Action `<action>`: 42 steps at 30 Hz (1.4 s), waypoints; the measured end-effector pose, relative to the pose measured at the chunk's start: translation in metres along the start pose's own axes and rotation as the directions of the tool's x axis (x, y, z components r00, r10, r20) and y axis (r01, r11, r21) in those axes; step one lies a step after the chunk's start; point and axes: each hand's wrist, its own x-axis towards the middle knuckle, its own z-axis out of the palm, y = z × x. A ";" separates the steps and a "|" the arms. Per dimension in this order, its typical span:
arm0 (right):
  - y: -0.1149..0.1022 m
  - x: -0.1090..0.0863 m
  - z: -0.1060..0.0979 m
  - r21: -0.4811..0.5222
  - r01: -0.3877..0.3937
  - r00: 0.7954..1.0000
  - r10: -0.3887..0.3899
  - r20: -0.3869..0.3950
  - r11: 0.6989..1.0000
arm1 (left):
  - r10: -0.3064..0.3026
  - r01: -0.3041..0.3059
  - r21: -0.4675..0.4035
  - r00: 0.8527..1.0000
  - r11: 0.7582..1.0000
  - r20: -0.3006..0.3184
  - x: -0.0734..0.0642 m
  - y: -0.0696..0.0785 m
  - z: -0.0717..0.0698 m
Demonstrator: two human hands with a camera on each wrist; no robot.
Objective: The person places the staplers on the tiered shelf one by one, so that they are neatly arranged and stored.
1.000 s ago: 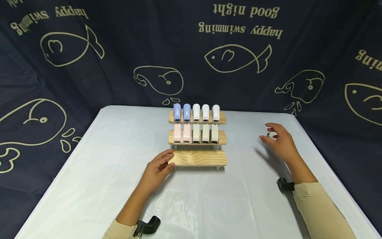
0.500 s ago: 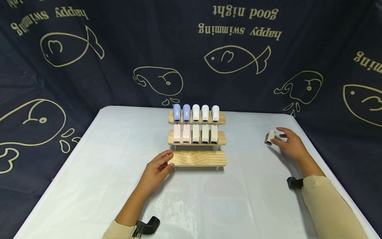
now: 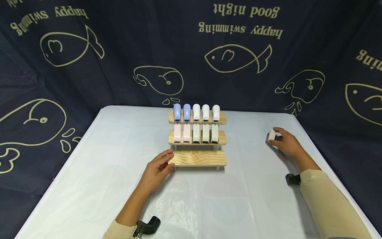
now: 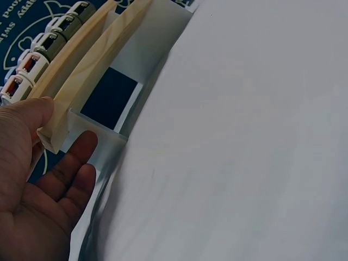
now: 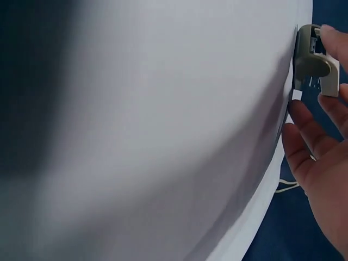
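Note:
On the right of the table my right hand (image 3: 287,142) pinches an off-white mini stapler (image 3: 271,135) between thumb and fingers. In the right wrist view, the stapler (image 5: 312,60) shows a grey-green base, and two lower fingers hang beside it without holding it. My left hand (image 3: 156,171) holds the left end of the front shelf (image 3: 198,158) of a three-step wooden rack. The left wrist view has the hand (image 4: 49,179) at that shelf's end (image 4: 65,103), one digit against the wood and two fingers just below, in front of the translucent leg.
Blue and white mini staplers (image 3: 196,112) line the back shelf (image 3: 222,118). Pink and pale green ones (image 3: 196,133) line the middle shelf (image 3: 222,137). A dark printed curtain (image 3: 191,49) hangs behind the white-covered table (image 3: 119,139).
My right hand drew back to the right, uncovering the stapler, then came in again and took hold of it. The left hand stays at the shelf's end.

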 end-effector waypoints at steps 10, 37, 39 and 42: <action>-0.007 -0.003 0.003 -0.019 0.030 0.994 -0.032 -0.104 0.999 | 0.012 -0.012 -0.009 1.000 1.000 -0.005 0.000 -0.002 0.001; -0.088 -0.038 0.020 0.161 0.410 0.859 -0.321 -0.398 0.898 | -0.011 0.011 -0.015 1.000 1.000 0.010 0.001 0.000 0.002; -0.102 -0.041 0.021 0.166 0.438 0.847 -0.343 -0.407 0.884 | -0.010 0.010 -0.018 1.000 1.000 0.009 0.000 0.000 0.001; -0.127 -0.051 0.020 0.165 0.484 0.824 -0.385 -0.417 0.859 | -0.012 0.012 -0.020 1.000 1.000 0.010 0.001 0.001 0.001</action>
